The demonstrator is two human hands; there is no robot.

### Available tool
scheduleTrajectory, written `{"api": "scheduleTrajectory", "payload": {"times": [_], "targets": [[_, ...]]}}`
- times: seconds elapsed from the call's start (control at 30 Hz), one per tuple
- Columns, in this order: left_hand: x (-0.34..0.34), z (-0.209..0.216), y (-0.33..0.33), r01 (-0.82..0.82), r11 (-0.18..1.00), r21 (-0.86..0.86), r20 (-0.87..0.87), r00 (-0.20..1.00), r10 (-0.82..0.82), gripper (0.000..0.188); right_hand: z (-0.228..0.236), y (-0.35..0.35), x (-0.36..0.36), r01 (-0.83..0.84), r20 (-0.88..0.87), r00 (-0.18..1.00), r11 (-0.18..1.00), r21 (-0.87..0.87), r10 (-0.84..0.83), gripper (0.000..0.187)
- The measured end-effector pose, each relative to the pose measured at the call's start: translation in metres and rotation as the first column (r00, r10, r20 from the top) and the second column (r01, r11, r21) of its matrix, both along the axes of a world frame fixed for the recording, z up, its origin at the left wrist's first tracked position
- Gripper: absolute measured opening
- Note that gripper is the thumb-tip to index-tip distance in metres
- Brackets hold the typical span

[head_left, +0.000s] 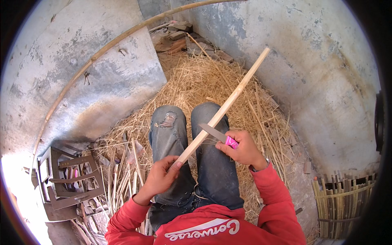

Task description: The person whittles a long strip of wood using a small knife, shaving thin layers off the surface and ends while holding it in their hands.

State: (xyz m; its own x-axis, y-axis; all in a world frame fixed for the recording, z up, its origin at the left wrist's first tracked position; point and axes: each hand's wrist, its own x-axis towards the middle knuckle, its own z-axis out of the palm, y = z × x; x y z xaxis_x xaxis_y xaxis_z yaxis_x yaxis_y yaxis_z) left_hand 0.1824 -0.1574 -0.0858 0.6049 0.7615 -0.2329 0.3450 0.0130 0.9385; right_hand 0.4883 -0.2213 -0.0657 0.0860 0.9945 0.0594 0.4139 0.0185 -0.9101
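Observation:
My left hand [160, 176] grips the near end of a long pale bamboo stick [228, 101] that slants up and away to the right above my jeans-clad legs [169, 134]. My right hand [241, 148] holds a knife with a pink handle [231, 142]. Its grey blade [212, 131] lies against the stick just above my left hand. Thin shavings trail from the stick near the blade.
A heap of straw-like shavings [204, 81] covers the floor ahead. Cut bamboo strips [122, 179] lie at my left beside a dark metal frame [69, 175]. A woven bamboo panel [343, 200] stands at the right. A long bamboo pole [102, 51] leans along the concrete wall.

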Motion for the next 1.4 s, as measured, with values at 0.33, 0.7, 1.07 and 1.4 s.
{"api": "scheduleTrajectory", "payload": {"times": [0.33, 0.7, 1.07, 1.4], "targets": [[-0.009, 0.029, 0.031, -0.342, 0.935, 0.091, 0.162, 0.932, 0.325, 0.027, -0.009, -0.032, 0.000, -0.319, -0.243, 0.922, 0.947, -0.040, 0.301, 0.028], [-0.033, 0.034, 0.052, -0.495, 0.621, 0.608, 0.174, 0.846, 0.504, 0.019, -0.016, -0.047, 0.017, -0.514, -0.219, 0.849, 0.848, -0.126, 0.482, 0.019], [-0.198, 0.099, 0.093, -0.800, -0.079, 0.595, 0.622, 0.396, 0.675, 0.030, -0.086, -0.130, 0.181, 0.470, -0.358, 0.797, 0.872, -0.138, -0.487, 0.024], [-0.105, 0.074, 0.048, -0.520, 0.583, 0.624, 0.175, 0.820, 0.545, 0.014, -0.056, -0.099, 0.201, 0.826, 0.146, 0.395, 0.420, 0.377, -0.907, 0.031]]}}
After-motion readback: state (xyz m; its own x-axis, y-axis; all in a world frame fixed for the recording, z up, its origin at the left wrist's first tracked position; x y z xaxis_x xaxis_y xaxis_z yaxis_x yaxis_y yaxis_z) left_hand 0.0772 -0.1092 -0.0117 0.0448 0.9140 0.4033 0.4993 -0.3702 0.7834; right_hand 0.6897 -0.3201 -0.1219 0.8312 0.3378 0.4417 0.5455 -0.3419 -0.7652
